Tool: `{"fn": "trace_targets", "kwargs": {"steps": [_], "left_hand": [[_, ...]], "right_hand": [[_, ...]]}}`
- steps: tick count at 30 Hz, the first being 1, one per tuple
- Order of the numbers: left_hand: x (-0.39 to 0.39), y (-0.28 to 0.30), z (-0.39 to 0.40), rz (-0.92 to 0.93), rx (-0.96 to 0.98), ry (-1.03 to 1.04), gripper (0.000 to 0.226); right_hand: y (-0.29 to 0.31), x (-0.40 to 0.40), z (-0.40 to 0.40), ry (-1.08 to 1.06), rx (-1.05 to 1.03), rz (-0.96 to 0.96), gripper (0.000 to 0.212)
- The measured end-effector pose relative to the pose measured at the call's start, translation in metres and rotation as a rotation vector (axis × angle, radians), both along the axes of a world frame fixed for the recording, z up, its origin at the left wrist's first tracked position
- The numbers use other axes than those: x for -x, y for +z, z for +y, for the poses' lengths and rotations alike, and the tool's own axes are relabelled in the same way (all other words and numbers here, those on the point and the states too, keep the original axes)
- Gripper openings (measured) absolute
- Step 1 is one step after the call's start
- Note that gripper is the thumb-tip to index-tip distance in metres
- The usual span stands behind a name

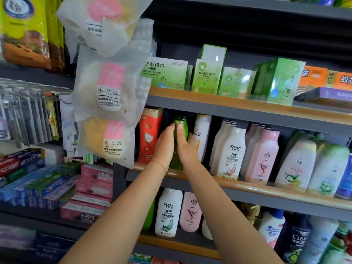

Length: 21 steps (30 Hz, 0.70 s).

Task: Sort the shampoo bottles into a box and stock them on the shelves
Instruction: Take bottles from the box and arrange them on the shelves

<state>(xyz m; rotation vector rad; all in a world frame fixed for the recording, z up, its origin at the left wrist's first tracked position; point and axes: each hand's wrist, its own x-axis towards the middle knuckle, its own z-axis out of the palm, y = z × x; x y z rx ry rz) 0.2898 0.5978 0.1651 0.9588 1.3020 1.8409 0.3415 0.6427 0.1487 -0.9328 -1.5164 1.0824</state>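
Observation:
A green shampoo bottle stands upright on the middle shelf, between a red bottle and a white Pantene bottle. My left hand presses against its left side and my right hand wraps its right side, thumb up near the cap. Both hands together grip the bottle, and its lower body is mostly hidden behind them. More green caps show right behind it.
White and pink bottles fill the middle shelf to the right. Green boxes sit on the shelf above, more bottles on the shelf below. Bagged sponges hang at left, with toothpaste boxes beneath.

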Motion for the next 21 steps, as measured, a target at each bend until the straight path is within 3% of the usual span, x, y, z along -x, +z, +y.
{"fn": "trace_targets", "kwargs": {"steps": [6,9,12,21], "left_hand": [[-0.001,-0.003,-0.001,0.031,-0.005,0.017,0.040],[0.000,-0.002,0.002,-0.006,0.010,0.032,0.041],[0.002,0.002,0.005,-0.053,0.024,0.046,0.033],[0.004,-0.003,0.013,-0.060,0.014,0.016,0.029]], "right_hand": [[0.000,0.001,-0.001,-0.016,-0.005,-0.033,0.109],[0.001,-0.001,-0.004,-0.032,-0.013,-0.039,0.078],[-0.004,-0.002,-0.003,-0.045,-0.019,-0.025,0.061],[-0.004,-0.001,-0.003,0.003,-0.026,-0.003,0.064]]}}
